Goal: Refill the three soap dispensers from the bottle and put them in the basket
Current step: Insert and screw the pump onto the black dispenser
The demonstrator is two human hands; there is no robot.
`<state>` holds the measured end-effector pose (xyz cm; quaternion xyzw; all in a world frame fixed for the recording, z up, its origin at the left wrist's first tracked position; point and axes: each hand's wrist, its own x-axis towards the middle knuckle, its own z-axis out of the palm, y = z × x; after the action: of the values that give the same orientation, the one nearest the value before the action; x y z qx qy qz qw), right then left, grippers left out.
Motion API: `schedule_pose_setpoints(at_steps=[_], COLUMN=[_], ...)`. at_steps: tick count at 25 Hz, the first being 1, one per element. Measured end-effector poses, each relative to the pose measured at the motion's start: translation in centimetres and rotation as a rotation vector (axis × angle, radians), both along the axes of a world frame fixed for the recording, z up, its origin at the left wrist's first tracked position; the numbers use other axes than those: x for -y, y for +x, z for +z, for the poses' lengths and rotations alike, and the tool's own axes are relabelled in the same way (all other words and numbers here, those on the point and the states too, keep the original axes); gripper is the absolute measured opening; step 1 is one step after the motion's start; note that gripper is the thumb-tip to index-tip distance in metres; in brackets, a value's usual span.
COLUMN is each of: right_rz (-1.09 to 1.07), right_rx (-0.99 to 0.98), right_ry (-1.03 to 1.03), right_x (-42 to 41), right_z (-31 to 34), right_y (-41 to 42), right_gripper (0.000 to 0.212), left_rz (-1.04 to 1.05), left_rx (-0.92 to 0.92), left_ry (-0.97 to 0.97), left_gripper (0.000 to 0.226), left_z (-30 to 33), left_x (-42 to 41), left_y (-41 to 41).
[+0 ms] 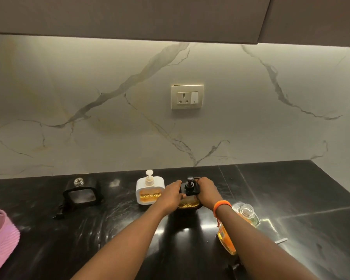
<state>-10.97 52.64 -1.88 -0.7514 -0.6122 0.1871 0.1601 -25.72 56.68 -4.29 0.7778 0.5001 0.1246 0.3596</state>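
**A:** Going from left to right, what's on the counter?

**B:** At the far left edge sits a pink ribbed basket, only partly in view. Next along the black stone counter is a black dispenser with its neck open and nothing inside that I can see; its pump lies on the counter just beside it. Then a white dispenser, pump on, amber soap showing through its window. Touching distance to its right is a second black dispenser, also showing amber soap.

**A:** And the hands?

**B:** Both are on that second black dispenser. The left hand is curled closed around its left side, steadying the body. The right hand, with an orange band at the wrist, wraps the right side up near the pump head. Whether it pinches the pump collar or just the body, I cannot tell.

**A:** Which step is this?

**B:** It looks like seating or tightening the pump on the second filled dispenser. Two seem done, one is left.

**A:** Where's the refill bottle?

**B:** Just right of the right forearm: a clear bottle of orange liquid, uncapped, standing on the counter.

**A:** What next?

**B:** Probably letting go, then taking the bottle across to the open dispenser at the left. The open neck is small, so the pour needs a slow, steady tilt.
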Motion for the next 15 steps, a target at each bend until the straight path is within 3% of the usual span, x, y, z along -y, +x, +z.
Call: schedule_pose_setpoints(at_steps=[5, 9, 15], right_rz=[-0.060, -0.099, -0.160], right_rx=[-0.005, -0.041, -0.135], right_ry=[-0.010, 0.004, 0.066], right_x=[-2.7, -3.1, -2.5], right_z=[-1.0, -1.7, -2.9], right_y=[1.5, 1.6, 1.4], right_gripper=[0.050, 0.039, 0.048], left_rz=[0.002, 0.002, 0.053], left_rx=[-0.029, -0.039, 0.010], left_ry=[0.005, 0.008, 0.009], left_gripper=[0.034, 0.051, 0.074], left_z=[-1.1, -1.6, -0.4], left_x=[-2.5, -2.7, -0.8], left_y=[2.2, 2.9, 1.8])
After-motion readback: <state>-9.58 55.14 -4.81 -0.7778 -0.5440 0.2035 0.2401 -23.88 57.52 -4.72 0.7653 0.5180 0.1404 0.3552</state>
